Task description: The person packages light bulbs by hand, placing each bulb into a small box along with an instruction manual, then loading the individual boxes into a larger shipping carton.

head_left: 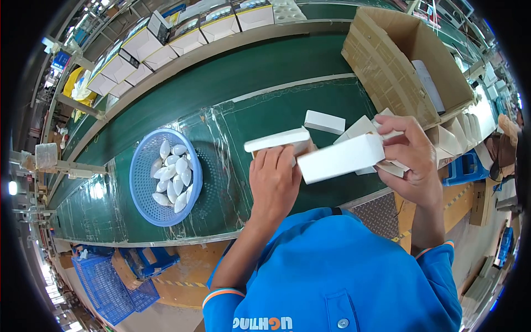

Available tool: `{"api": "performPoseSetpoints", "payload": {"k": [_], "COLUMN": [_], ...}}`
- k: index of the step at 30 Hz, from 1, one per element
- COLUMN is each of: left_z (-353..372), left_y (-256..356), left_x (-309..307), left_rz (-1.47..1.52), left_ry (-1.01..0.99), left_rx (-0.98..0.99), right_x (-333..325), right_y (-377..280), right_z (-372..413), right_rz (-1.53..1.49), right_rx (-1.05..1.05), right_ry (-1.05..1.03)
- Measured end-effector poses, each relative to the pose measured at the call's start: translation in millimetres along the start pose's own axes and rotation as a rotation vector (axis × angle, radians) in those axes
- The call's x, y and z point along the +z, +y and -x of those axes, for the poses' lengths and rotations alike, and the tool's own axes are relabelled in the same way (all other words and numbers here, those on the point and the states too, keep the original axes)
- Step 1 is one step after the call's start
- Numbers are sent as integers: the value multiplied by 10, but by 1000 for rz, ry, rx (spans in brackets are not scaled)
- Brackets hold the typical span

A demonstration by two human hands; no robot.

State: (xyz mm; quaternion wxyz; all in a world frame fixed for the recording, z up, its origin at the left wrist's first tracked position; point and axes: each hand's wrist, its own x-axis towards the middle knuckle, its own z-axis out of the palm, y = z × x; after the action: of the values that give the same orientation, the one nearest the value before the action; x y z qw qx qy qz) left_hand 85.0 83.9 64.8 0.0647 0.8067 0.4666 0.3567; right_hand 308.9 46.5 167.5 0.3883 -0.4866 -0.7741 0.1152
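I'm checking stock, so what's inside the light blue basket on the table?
The light blue basket holds piled white bulb-shaped pieces; any underneath, and the base below them, are covered.

Blue lattice crate point(99, 285), lower left

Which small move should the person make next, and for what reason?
I would perhaps lower the white box in the right hand onto the green bench: the left hand holds a second box, so neither hand looks free to reach the bulbs in the blue basket.
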Motion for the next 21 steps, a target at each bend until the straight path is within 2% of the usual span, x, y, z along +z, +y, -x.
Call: {"api": "performPoseSetpoints", "payload": {"k": [3,7,9,10,12,14,16,20,21], "left_z": [-78,-29,-23,-20,-8,-11,-3,-15,-43], "left_y": [46,2,-26,-62,-142,-123,-76,-86,-62], "left_x": [135,335,377,401,440,420,348,211,139], "left_rz": [-56,-143,-119,-115,-5,26,-26,121,163], "left_ry": [-124,-184,-224,-228,-71,-58,-173,-228,-364], "left_rx": [-103,-110,-154,-149,-45,-37,-167,-99,-169], "right_x": [-30,-5,4,47,196,279,342,365,373], "right_y": [47,34,10,27,113,142,163,128,107], "right_z": [81,155,157,150,136,125,99,27,18], "right_rz": [45,-17,-41,-38,-137,-122,-41,141,141], "right_rx": [-11,49,102,108,28,25,57,-4,-4], "right_ry": [10,89,18,21,25,6,4,-39,-40]}}
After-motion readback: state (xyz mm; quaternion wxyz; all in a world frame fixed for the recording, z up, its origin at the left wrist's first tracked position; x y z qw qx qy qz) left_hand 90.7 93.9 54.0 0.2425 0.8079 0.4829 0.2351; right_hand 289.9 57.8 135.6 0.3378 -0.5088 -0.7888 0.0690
